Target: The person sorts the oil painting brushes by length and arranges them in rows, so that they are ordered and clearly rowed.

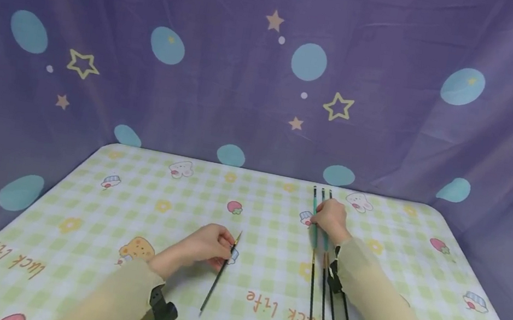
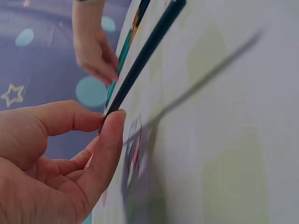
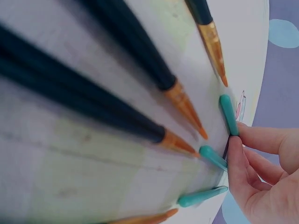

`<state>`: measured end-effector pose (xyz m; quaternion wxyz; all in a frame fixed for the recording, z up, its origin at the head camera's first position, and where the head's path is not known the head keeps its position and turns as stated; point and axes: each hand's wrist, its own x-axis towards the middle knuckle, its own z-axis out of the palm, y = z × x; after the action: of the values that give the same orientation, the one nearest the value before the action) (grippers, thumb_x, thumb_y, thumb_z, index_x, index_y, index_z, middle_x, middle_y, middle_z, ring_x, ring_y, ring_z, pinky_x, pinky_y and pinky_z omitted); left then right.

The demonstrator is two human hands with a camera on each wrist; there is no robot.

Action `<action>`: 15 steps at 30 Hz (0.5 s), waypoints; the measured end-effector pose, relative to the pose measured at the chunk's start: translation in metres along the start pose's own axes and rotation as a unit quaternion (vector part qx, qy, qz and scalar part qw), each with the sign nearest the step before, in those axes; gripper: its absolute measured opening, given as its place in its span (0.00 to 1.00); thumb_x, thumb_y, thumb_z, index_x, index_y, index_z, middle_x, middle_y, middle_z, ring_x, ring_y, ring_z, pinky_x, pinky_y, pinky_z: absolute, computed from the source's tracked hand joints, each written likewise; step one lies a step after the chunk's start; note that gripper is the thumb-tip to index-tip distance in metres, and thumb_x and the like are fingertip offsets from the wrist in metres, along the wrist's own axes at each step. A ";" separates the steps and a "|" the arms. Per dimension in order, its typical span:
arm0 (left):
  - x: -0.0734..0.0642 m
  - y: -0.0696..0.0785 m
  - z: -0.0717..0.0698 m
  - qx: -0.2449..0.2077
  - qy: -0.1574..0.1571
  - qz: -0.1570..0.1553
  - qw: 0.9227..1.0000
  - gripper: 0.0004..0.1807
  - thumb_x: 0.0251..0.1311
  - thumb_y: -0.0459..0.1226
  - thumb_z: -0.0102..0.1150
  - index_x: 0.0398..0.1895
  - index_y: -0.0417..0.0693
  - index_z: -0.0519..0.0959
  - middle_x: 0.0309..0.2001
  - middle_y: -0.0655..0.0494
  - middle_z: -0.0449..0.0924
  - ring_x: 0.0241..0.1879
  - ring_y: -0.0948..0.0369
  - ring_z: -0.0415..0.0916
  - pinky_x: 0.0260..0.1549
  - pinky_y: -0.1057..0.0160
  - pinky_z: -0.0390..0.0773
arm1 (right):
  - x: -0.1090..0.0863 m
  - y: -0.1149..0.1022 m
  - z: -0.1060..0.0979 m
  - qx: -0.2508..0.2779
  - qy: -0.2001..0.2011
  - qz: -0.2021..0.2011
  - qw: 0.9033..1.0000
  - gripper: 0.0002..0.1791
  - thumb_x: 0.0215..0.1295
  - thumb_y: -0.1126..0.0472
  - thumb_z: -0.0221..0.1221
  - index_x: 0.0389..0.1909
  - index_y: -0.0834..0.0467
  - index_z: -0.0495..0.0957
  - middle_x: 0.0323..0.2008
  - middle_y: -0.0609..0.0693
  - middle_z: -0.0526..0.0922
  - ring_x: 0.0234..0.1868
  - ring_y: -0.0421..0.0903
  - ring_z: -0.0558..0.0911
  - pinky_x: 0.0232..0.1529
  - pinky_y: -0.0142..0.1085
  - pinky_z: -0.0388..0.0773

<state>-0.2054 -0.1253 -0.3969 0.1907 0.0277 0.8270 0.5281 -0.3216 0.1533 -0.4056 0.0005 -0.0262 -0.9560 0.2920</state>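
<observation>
My left hand (image 1: 210, 245) pinches a thin paintbrush (image 1: 214, 285) between thumb and fingertips, near its pointed bristle end. Its dark handle (image 2: 148, 49) slants toward the front of the table, casting a shadow on the cloth in the left wrist view. Farther back on the right, my right hand (image 1: 331, 219) pinches the leftmost of three slim teal-handled brushes (image 3: 228, 114) between thumb and forefinger. The other teal-handled brushes (image 3: 201, 198) lie beside it, partly hidden by the hand in the head view. Several dark-handled paintbrushes (image 1: 311, 301) lie in front of them, orange tips toward the teal ends.
A green-and-white checked tablecloth (image 1: 104, 214) with small printed pictures covers the table. Behind it hangs a purple curtain (image 1: 225, 100) with stars and blue dots. A black wrist camera (image 1: 163, 309) sits on the left sleeve, another (image 1: 335, 274) on the right, over the dark handles.
</observation>
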 end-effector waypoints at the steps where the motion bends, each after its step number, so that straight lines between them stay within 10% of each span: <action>1: 0.002 0.001 0.004 -0.006 -0.008 0.003 1.000 0.12 0.50 0.24 0.56 0.40 0.32 0.71 0.28 0.48 0.73 0.19 0.61 0.72 0.18 0.63 0.80 | 0.000 0.000 0.000 0.002 -0.002 0.002 1.000 0.15 0.44 0.65 0.67 0.35 0.66 0.80 0.37 0.60 0.81 0.36 0.53 0.78 0.35 0.39 0.78; 15: 0.016 0.018 0.058 -0.070 -0.034 0.007 0.997 0.18 0.48 0.23 0.54 0.46 0.30 0.70 0.27 0.47 0.75 0.18 0.61 0.74 0.20 0.61 0.81 | 0.001 0.000 0.001 -0.003 0.001 0.000 1.000 0.15 0.44 0.65 0.67 0.35 0.66 0.80 0.36 0.61 0.81 0.36 0.53 0.78 0.35 0.40 0.78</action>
<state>-0.2032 -0.0634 -0.4075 0.2168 0.0383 0.7807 0.5849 -0.3227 0.1524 -0.4061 0.0011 -0.0266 -0.9570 0.2889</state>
